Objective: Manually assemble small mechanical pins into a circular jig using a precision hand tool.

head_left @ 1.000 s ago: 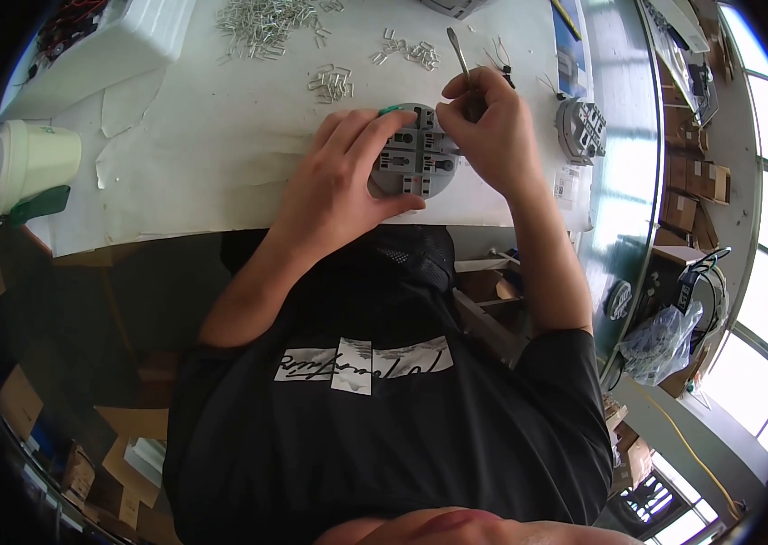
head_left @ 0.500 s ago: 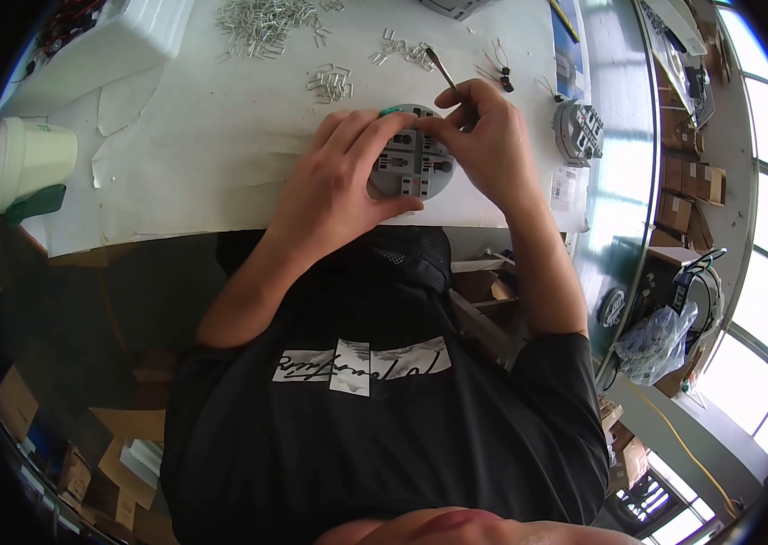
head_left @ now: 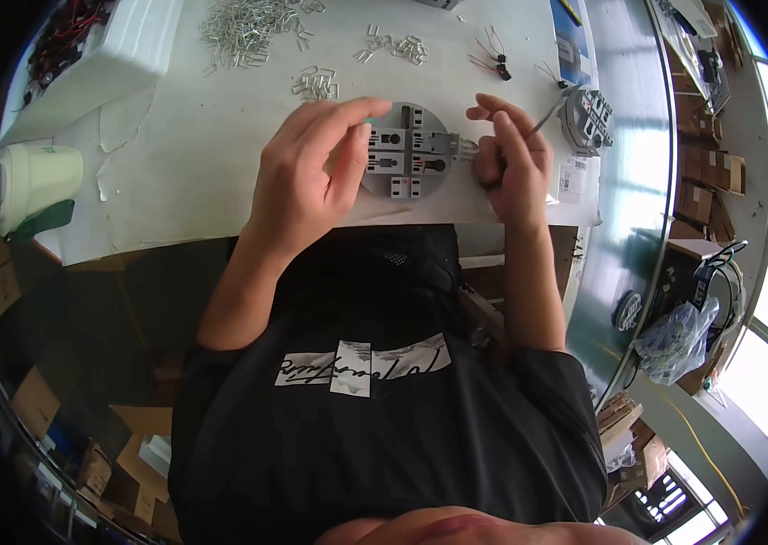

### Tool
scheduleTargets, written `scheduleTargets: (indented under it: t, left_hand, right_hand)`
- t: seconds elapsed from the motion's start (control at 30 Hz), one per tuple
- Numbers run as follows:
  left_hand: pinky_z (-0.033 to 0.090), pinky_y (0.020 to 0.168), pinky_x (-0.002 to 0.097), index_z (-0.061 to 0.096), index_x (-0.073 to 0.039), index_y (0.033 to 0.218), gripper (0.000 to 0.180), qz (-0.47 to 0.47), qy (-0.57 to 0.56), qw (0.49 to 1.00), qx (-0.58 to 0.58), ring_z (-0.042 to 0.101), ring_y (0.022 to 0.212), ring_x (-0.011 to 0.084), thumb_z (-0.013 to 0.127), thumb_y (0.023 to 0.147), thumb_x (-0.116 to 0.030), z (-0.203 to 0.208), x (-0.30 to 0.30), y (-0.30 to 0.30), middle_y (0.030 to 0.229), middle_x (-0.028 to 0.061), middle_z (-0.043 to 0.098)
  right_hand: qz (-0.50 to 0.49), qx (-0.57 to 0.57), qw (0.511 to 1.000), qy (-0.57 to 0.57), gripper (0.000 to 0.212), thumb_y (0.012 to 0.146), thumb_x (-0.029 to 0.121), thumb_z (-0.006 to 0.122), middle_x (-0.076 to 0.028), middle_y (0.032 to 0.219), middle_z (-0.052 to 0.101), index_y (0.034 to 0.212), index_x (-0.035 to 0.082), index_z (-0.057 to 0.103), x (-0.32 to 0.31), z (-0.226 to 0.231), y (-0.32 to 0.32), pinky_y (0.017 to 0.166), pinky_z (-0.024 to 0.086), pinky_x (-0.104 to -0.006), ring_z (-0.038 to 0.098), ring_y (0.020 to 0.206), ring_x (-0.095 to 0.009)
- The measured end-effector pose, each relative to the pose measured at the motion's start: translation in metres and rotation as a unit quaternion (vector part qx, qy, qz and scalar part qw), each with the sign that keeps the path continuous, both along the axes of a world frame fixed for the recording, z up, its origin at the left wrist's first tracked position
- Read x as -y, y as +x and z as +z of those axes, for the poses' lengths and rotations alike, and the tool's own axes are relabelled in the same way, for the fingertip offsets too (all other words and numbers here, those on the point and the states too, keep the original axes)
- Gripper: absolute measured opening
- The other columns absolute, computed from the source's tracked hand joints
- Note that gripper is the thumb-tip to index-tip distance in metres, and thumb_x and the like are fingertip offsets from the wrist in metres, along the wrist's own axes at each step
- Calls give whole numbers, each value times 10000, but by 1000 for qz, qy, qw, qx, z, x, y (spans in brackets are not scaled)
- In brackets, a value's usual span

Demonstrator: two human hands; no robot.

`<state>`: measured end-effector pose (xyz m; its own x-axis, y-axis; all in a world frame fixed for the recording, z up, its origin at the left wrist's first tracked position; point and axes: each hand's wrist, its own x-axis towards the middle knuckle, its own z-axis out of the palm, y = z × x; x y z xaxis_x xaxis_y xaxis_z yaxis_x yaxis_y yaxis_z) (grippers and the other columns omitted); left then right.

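White table [head_left: 202,163]: 1 cup [head_left: 43,177] far left, 3 clip piles [head_left: 247,38] along top. Left hand [head_left: 305,163], fingers bent, at left rim of 1 round unit [head_left: 409,152] near table's front edge; can't tell if gripping. Right hand [head_left: 515,163], right of it, closed round 1 screwdriver [head_left: 546,115]. Second unit [head_left: 589,120] at right.

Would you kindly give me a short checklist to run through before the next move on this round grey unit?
1. Round grey unit lying on the table: ok, near the front edge.
2. Screwdriver in hand: ok, in the right hand, its shaft pointing away from the unit.
3. Left hand steadying the unit: cannot tell; the fingertips are at its left side, but contact is unclear.
4. Loose metal clips away from the unit: ok, in piles farther back.
5. Small wired black parts apart from the right hand: ok, lying beyond it.
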<state>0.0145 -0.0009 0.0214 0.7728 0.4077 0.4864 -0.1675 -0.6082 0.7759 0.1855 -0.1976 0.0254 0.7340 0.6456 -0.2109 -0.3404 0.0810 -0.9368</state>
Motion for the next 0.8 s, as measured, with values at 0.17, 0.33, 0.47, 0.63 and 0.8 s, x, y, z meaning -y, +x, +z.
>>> scheduleTargets:
  t: [0.17,0.33,0.47,0.63,0.8]
  left_hand:
    - [549,630,346,696,-47,999,93,-52,17,997,-56,693,742,215,712,908,-49,19,-3,29,875,79,710]
    - [553,664,289,684,-18,981,56,-96,44,986,-125,677,711,158,682,925,-21,22,-7,39,898,85,714]
    - [546,631,292,686,-19,976,68,-132,71,984,-95,661,657,154,662,914,-4,18,-7,43,872,81,692]
    - [536,617,299,686,-15,977,79,-146,80,970,-179,656,649,157,662,902,-4,21,-8,49,845,80,668]
    - [528,615,303,685,-12,1015,113,-150,111,947,-260,652,666,156,684,906,-37,32,-7,56,806,76,642]
  right_hand:
    - [-48,-80,992,90,286,1091,95,567,-96,1061,709,1325,-53,639,7,-9,7,503,378,-249,441,549,-58]
    - [-24,-70,991,108,278,1081,85,579,-97,1041,713,1320,-39,647,11,-13,4,521,401,-248,455,553,-59]
    - [-19,-72,991,108,272,1074,86,596,-89,1022,718,1309,-39,656,10,-12,4,534,418,-245,473,553,-57]
    - [-8,-55,994,92,263,1069,93,613,-75,998,724,1291,-38,668,11,-12,4,554,444,-240,506,558,-55]
    - [-3,-42,996,85,261,1065,94,626,-76,999,727,1286,-37,672,13,-12,3,561,452,-237,514,561,-50]
